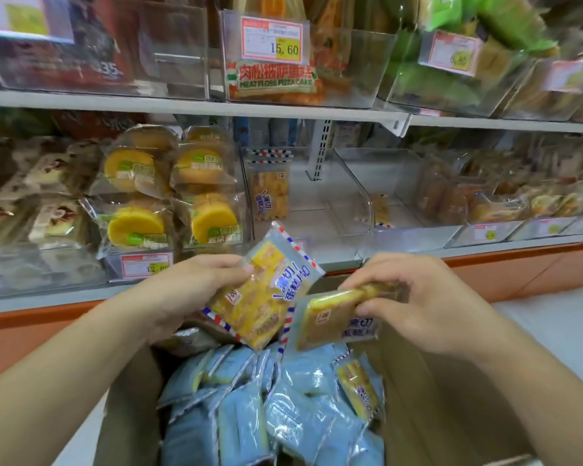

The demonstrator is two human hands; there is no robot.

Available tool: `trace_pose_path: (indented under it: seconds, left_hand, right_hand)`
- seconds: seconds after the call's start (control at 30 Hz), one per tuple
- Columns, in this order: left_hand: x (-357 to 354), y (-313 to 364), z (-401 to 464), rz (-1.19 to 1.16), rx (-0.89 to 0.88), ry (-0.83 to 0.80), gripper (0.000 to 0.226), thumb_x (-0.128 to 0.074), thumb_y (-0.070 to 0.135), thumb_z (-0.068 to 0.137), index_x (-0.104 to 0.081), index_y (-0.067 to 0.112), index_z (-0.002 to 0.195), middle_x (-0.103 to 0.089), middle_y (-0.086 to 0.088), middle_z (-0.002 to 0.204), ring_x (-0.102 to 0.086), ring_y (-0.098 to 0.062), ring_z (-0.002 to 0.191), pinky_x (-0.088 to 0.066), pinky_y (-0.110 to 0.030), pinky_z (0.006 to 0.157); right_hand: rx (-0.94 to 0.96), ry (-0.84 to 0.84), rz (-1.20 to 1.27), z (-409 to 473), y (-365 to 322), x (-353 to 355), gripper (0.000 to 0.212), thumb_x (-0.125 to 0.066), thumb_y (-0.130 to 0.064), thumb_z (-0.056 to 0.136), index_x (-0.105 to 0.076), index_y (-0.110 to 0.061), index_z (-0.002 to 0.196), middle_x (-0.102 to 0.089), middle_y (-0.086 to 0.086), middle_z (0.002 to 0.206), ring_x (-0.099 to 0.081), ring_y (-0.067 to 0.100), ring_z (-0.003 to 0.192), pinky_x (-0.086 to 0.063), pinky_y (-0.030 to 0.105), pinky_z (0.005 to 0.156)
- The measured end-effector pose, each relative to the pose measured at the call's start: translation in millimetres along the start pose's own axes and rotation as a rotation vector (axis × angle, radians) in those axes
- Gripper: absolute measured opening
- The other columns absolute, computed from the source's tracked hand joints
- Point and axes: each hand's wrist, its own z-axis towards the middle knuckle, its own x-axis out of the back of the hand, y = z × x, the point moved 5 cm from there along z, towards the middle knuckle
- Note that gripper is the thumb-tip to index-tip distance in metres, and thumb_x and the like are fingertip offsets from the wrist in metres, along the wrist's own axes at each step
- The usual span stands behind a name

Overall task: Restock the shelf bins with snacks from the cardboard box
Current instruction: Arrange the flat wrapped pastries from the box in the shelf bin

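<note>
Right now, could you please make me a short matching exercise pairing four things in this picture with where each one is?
Things:
1. Striped-edge packet
2. Side-on packet
3. Round yellow cakes
4. Pizza cake pack

Places:
A. Top shelf bin
B. Left hand
C. Right hand
D. Middle shelf bin, left of the near-empty bin

Pairs: 1-B, 2-C, 3-D, 4-A
</note>
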Motion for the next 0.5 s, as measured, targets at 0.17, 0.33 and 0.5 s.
trace_pose_path:
  seconds: [0.17, 0.33, 0.5]
  left_hand:
    - [-36.6, -8.0, -9.1, 0.079, 0.071, -0.245, 0.046, -0.042, 0.055, 0.107, -0.076, 0.029, 0.121, -0.078, -0.006, 0.12, -0.07, -0.034, 0.119, -0.053, -0.047, 0.103]
    - [-60.4, -10.4, -18.5, 0.098, 0.031, -0.502, 0.063, -0.056, 0.066, 0.099, -0.066, 0.015, 0.135, -0.074, -0.007, 0.129, -0.069, -0.03, 0.124, -0.045, -0.055, 0.116]
    - [-52.8, -3.4, -21.5, 0.235, -0.084, -0.517, 0.038, -0.074, 0.008, 0.095, -0.063, 0.008, 0.132, -0.076, -0.011, 0.123, -0.074, -0.033, 0.113, -0.055, -0.055, 0.105]
  right_hand:
    - [0.091, -0.03, -0.122, 4.6, -18.0, -21.2, 0.027, -0.083, -0.033, 0.087, -0.072, -0.039, 0.11, -0.071, -0.023, 0.103, -0.065, 0.005, 0.103, -0.053, 0.038, 0.093]
    - [0.12, -0.026, -0.258, 6.7, -18.2, -35.9, 0.043, -0.083, -0.039, 0.085, -0.057, -0.041, 0.119, -0.061, -0.024, 0.113, -0.056, 0.006, 0.111, -0.05, 0.039, 0.1]
    - [-0.045, -0.085, -0.149, 7.7, -8.1, -35.0, 0.068, -0.082, -0.049, 0.086, -0.045, -0.045, 0.143, -0.043, -0.026, 0.136, -0.045, -0.001, 0.128, -0.049, 0.034, 0.108]
